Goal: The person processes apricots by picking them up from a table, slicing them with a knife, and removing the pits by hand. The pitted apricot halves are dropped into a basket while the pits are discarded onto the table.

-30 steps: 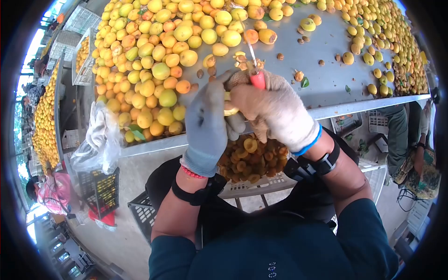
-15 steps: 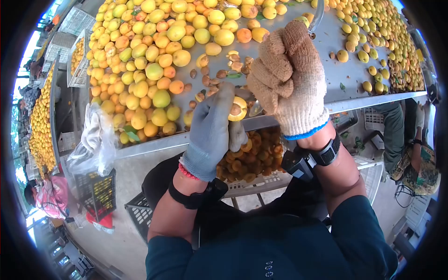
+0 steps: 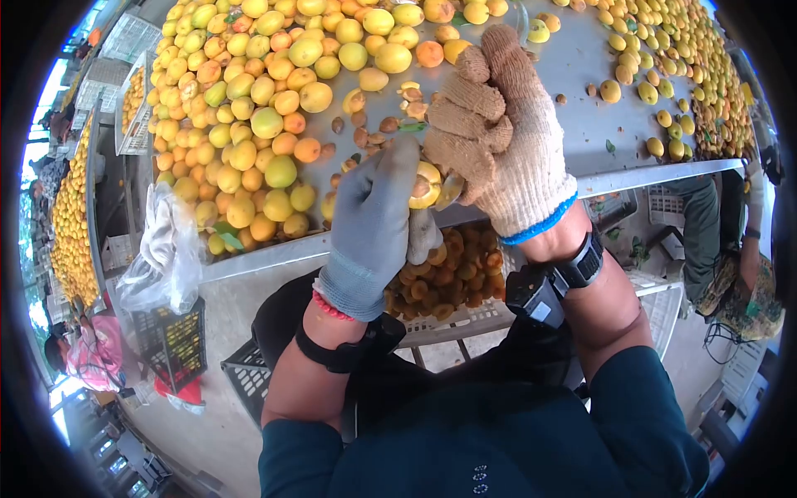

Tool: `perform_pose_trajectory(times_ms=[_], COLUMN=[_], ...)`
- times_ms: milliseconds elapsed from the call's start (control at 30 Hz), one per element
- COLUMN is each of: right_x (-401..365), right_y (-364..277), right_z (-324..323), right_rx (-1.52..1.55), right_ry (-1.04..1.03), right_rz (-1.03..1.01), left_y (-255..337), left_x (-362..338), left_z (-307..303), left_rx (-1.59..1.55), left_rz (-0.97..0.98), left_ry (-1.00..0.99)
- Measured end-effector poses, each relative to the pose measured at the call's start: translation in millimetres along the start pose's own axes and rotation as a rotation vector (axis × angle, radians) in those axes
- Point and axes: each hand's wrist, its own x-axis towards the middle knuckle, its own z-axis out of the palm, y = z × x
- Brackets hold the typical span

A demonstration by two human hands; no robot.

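My left hand [image 3: 374, 207], in a grey glove, is closed around a cut apricot [image 3: 428, 192]. The brown pit shows in the yellow flesh. My right hand [image 3: 490, 137], in a brown and white knitted glove, is closed in a fist around a metal tool [image 3: 449, 192]. Its shiny, rounded end is against the right side of the apricot; the grip is hidden in the fist. Loose pits [image 3: 388, 124] and scraps of flesh [image 3: 413, 100] lie on the metal table [image 3: 581, 124] beyond my hands. Below the table edge, a crate holds opened apricots [image 3: 448, 278].
Whole apricots [image 3: 249, 108] are heaped on the left of the table, with more [image 3: 706, 91] at the far right. A clear plastic bag [image 3: 166, 249] hangs at the left edge. Dark crates [image 3: 170, 344] stand on the floor. Other people are at both sides.
My right hand has moved left and turned, bringing the tool's end against the apricot. The pit is now more exposed in the fruit. My left hand has hardly shifted.
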Motion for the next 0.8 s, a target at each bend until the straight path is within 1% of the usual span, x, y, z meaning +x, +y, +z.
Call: perform_pose_trajectory(times_ms=[67,167,233,333,400,467,600,633,667,700,733,800], right_x=[0.5,1.9,2.6,0.7,1.8,6.8,13.6,11.2,3.1,-8.3,-8.0,-8.2], right_y=[0.9,3.4,5.1,5.8,1.9,1.0,-16.5,-18.4,-19.5,-18.1,-18.5,-18.5], right_z=[-1.7,-5.8,-11.4,-18.6,-17.0,-24.3,-36.0,-24.4,-8.7,16.4,12.0,7.1], right_rx=[0.002,0.055,0.13,0.266,0.322,0.296,0.222,0.165,0.128,0.091,0.03,-0.048], right_ry=[0.018,0.039,0.025,-0.01,-0.009,-0.078,-0.253,-0.22,-0.101,0.019,-0.018,-0.066], right_rz=[-0.007,0.003,0.024,0.069,0.099,0.053,0.031,-0.047,-0.083,-0.118,-0.1,-0.065], left_y=[1.0,1.0,-9.2,-22.8,-23.0,-16.5,-7.8,-6.4,-5.6,-6.4,-8.5,-8.6], left_x=[-0.3,-1.1,2.7,12.4,11.8,1.6,-3.1,-3.6,-3.6,-2.2,0.4,2.1], left_z=[1.2,6.4,4.8,-4.9,-3.0,8.1,10.6,10.0,9.2,7.3,4.9,5.1], left_rx=[0.003,0.08,0.217,0.594,0.608,0.335,0.181,0.142,0.101,0.104,0.107,0.108], left_rz=[0.0,0.16,0.401,0.766,0.738,0.43,0.173,0.109,0.045,0.088,0.13,0.109], left_ry=[0.04,0.067,0.064,0.049,0.037,0.031,-0.02,-0.031,-0.042,-0.049,-0.057,-0.052])
